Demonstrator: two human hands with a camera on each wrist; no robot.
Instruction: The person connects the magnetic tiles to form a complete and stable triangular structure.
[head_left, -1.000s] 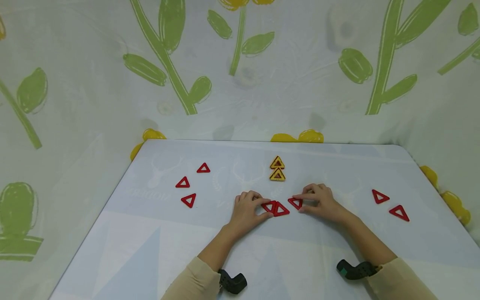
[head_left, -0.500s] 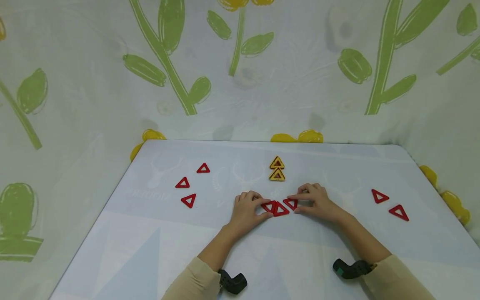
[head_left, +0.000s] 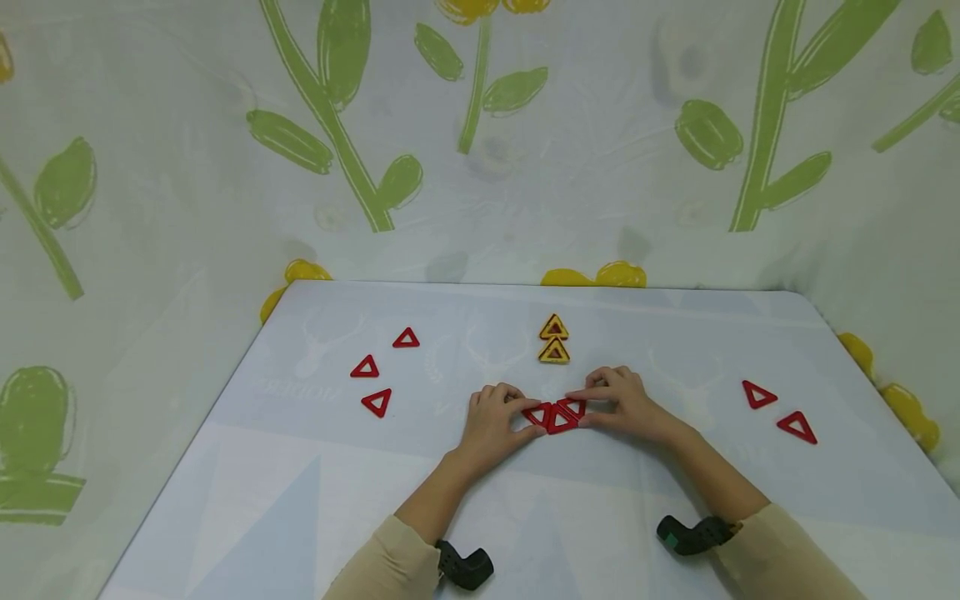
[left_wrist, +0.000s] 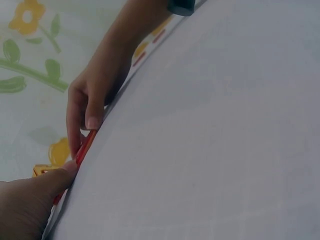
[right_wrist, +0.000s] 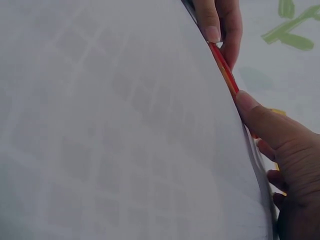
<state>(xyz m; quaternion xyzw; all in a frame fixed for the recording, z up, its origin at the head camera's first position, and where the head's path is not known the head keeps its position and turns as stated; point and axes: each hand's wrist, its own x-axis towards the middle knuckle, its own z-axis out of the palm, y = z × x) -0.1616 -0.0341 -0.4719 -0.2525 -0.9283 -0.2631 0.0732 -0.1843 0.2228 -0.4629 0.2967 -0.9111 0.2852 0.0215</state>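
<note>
three red triangles flat on the desk, joined edge to edge in a short row near the middle, just in front of two yellow triangles. left hand at the row's left end, fingers curled, index tip and thumb pinching the leftmost piece. right hand at the row's right end, index finger stretched along the far edge of the rightmost piece, thumb at its near edge, other fingers bent; pinching that piece too. hands almost meeting over the row, both wrists low on the desk. seen edge-on from the left wrist: a thin red strip between the near thumb and the far hand, whose fingertip presses down on it. from the right wrist much the same: red edge running between the near thumb and the far fingers. further off: three loose red triangles on the left of the desk, well apart from the row, and two more on the right. beige sleeves at the near edge, black wrist mounts beside them. flowered cloth hanging behind and around the desk.
</note>
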